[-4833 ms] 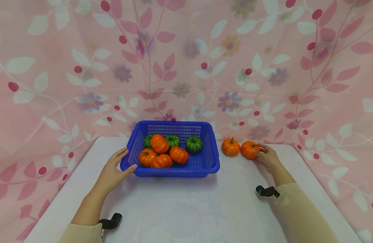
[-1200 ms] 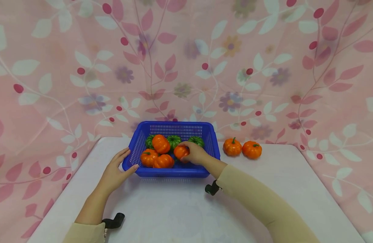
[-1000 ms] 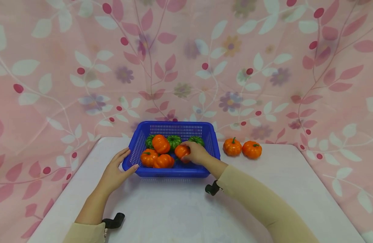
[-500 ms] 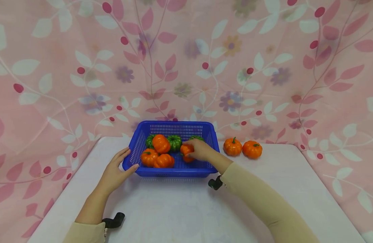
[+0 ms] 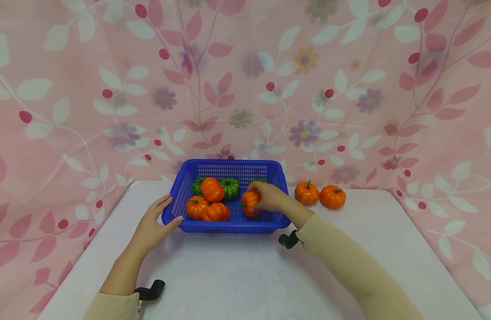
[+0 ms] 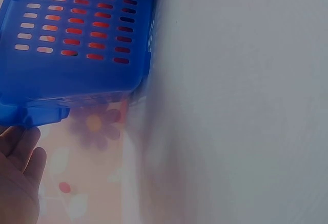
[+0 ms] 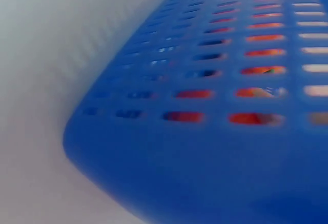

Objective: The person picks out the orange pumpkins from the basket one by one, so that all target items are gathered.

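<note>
A blue plastic basket (image 5: 229,229) stands at the back of the table. Inside its right half, my right hand (image 5: 272,198) grips a small orange pumpkin (image 5: 251,204) between thumb and fingers. Behind that hand a green pumpkin (image 5: 260,181) is mostly hidden. My left hand (image 5: 151,227) touches the basket's left rim, its fingers fairly straight and the thumb at the front corner; in the left wrist view, its fingertips (image 6: 32,136) lie right under the rim's lip. The right wrist view shows the basket wall (image 7: 195,167) with orange behind the slots, and the right hand is hidden there.
Left in the basket are several more pumpkins, orange (image 5: 212,189) and green (image 5: 230,189). Two orange pumpkins (image 5: 307,193) (image 5: 332,197) sit on the white table (image 5: 237,275) right of the basket. A pink floral cloth (image 5: 245,80) hangs behind.
My right hand has come from the table pumpkins into the basket, gripped an orange pumpkin and shifted it rightward, away from the others, its stem turning left. My left hand stays at the rim.
</note>
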A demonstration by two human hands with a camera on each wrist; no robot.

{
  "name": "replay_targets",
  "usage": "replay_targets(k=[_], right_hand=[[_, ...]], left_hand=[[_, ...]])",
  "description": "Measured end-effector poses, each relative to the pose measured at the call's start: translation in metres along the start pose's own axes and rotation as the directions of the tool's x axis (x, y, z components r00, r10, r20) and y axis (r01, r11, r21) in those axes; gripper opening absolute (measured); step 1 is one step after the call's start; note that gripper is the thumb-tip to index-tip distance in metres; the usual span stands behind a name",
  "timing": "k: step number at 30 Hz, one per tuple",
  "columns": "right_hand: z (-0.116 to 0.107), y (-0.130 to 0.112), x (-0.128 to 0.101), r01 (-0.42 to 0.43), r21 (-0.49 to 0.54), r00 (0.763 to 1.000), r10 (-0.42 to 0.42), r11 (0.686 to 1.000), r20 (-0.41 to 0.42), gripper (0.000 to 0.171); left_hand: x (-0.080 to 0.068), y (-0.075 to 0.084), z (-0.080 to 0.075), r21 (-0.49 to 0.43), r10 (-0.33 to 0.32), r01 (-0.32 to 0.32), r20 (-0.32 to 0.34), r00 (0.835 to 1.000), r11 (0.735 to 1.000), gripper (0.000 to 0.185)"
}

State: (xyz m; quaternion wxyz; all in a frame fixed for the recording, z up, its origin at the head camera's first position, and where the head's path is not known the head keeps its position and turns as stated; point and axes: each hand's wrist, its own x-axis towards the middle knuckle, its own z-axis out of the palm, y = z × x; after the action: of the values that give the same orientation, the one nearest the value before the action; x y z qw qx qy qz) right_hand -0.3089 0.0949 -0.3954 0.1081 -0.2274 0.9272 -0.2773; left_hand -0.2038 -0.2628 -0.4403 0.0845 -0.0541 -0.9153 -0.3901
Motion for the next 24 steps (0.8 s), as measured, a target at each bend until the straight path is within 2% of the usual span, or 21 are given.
replay_targets(k=[7,12,16,21,24], right_hand=[[-0.022,-0.003,-0.027,0.006,0.116,0.999,0.0,0.993,-0.048,0.06],[-0.044,0.003,-0.056,-0.015,0.238,0.994,0.04,0.971,-0.103,0.064],[-0.056,0.011,-0.079,-0.047,0.3,0.984,0.096,0.953,-0.15,0.065],[-0.066,0.025,-0.104,-0.01,0.405,0.969,0.109,0.914,-0.222,0.064],[-0.072,0.034,-0.121,-0.017,0.418,0.956,0.137,0.908,-0.259,0.069]], left_hand=[[-0.001,-0.001,0.0,0.003,-0.003,0.003,-0.002,1.0,1.0,0.083],[-0.001,-0.001,0.001,-0.002,0.0,0.0,-0.002,1.0,1.0,0.083],[0.0,-0.001,0.001,0.001,0.0,0.0,-0.004,1.0,1.0,0.08],[0.0,-0.002,0.001,0.003,-0.006,0.006,-0.008,1.0,1.0,0.08],[0.0,-0.002,0.001,-0.001,-0.005,0.005,-0.007,1.0,1.0,0.08]])
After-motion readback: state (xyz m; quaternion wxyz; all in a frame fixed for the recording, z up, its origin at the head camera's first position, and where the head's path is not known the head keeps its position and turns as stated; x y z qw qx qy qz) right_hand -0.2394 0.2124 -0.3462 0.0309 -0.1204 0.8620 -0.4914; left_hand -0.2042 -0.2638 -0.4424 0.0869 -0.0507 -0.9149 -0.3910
